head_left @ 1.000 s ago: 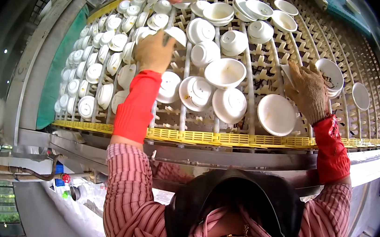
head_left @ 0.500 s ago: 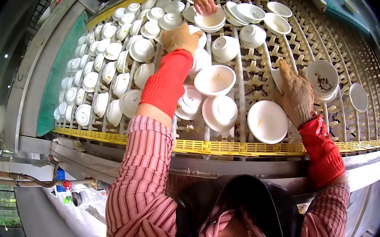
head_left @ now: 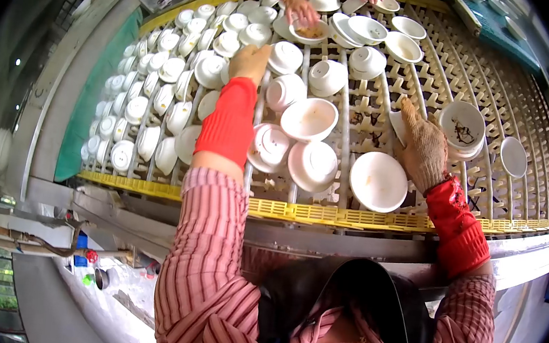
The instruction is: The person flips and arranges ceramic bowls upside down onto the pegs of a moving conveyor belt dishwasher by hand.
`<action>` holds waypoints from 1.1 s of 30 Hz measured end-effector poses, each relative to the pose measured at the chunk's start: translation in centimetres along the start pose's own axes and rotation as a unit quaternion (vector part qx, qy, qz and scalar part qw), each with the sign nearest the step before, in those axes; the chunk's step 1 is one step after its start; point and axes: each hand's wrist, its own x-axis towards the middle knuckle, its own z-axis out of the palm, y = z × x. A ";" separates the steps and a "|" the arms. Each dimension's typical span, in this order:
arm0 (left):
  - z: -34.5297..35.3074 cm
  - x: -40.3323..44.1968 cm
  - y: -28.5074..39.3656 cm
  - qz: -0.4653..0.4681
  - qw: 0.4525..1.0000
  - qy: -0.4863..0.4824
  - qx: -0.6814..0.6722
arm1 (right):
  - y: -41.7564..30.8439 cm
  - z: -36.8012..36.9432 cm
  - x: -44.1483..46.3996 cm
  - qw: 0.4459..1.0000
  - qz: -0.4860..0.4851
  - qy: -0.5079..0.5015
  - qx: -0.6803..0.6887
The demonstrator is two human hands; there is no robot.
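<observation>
My left hand (head_left: 249, 64), in a tan work glove with a red cuff, is closed among upside-down white bowls, between one bowl (head_left: 211, 70) and another bowl (head_left: 286, 58). Its fingertips are hidden, so I cannot make out what they hold. My right hand (head_left: 424, 148), in a stained tan glove, grips a small white dish (head_left: 398, 127) seen nearly edge-on. Left of that hand lies a wide white bowl (head_left: 378, 181), open side up. To its right, a stack of bowls (head_left: 463, 124) has dark scraps in the top one.
A pegged conveyor rack (head_left: 368, 124) with a yellow edge (head_left: 324, 215) spreads before me. Rows of overturned bowls (head_left: 135, 109) fill its left side by a green curtain (head_left: 97, 97). Across it, another person's hand (head_left: 302, 11) touches a bowl with food residue (head_left: 309, 32).
My left hand has moved slightly left and away, uncovering a bowl beside it. My right hand stays nearly still with the dish. The other person's hand now touches a bowl with residue.
</observation>
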 end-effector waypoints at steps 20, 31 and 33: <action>3.0 -1.2 6.6 -0.118 0.986 0.050 0.103 | -1.0 0.2 0.2 1.000 0.004 -0.001 -0.005; 5.7 3.1 3.2 -0.088 0.986 0.101 -0.095 | -0.2 0.5 -0.1 1.000 -0.003 0.008 0.008; 5.5 3.5 3.1 -0.057 0.996 0.052 0.048 | -0.2 0.5 0.2 1.000 0.002 0.005 0.018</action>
